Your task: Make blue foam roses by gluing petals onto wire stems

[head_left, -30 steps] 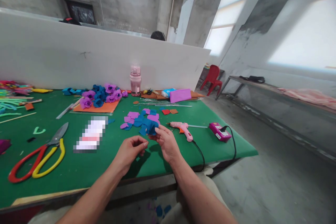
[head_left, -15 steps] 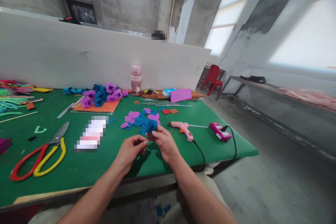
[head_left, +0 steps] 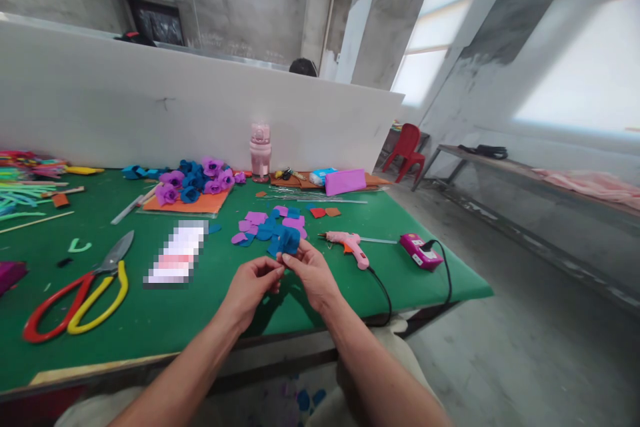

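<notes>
My right hand is closed on a blue paper flower, its thumb and fingers just below the petals. Close beside it, my left hand is pinched near the flower's lower end; what lies between those fingertips is too small to make out. Cut purple petals and blue petals lie on the green table behind my hands. To the right rests a pink glue gun. Finished purple and blue flowers sit on an orange sheet at the back left.
Large scissors with red and yellow handles lie at the left. A pink bottle stands by the white partition. The magenta power socket is near the table's right edge, with black cords running down.
My right thumb has shifted slightly down and left at the base of the blue flower, toward my left fingertips. The table items look unmoved.
</notes>
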Motion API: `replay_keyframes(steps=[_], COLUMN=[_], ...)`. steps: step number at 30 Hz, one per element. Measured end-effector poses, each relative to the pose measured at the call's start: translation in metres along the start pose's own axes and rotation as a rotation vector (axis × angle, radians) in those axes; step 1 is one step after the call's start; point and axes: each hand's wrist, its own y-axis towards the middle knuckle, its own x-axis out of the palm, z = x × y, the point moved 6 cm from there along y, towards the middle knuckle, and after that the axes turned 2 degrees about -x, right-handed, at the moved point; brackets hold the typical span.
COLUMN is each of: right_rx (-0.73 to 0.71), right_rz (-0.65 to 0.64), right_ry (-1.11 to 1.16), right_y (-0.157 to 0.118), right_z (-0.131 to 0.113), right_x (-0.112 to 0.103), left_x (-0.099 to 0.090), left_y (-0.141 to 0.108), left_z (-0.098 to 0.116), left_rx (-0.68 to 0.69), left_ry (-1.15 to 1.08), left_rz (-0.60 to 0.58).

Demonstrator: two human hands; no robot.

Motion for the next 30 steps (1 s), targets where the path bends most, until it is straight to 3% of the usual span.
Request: replay_keyframes(steps=[7,12,14,23,30], right_rx=[-0.026,-0.015,0.019,0.061,0.078], right_rz=[0.044,0.037,0.024,-0.041,-0.019], right_ry=[-0.038,-0.048,-0.049,-0.054,-0.08], right_y=[0.002,0.001,-0.001,-0.008,-0.008], right_z=[0.0,0.001,0.004,0.02,0.02], right_x=[-0.004,-0.004,-0.002,0.009,0.01], left_x=[0.002,-0.022,-0.026,-0.023,-0.029], left_y=[-0.003,0.003,0.005,0.005,0.004], left_z=[0.004,0.019,0.022,0.023,0.028], left_rx=[-0.071,0.018,0.041,-0.016,0.053], left_ry=[-0.025,0.019,-0.002,-0.301,-0.268], left_rz=[-0.058,0.062,0.054,-0.006,0.04])
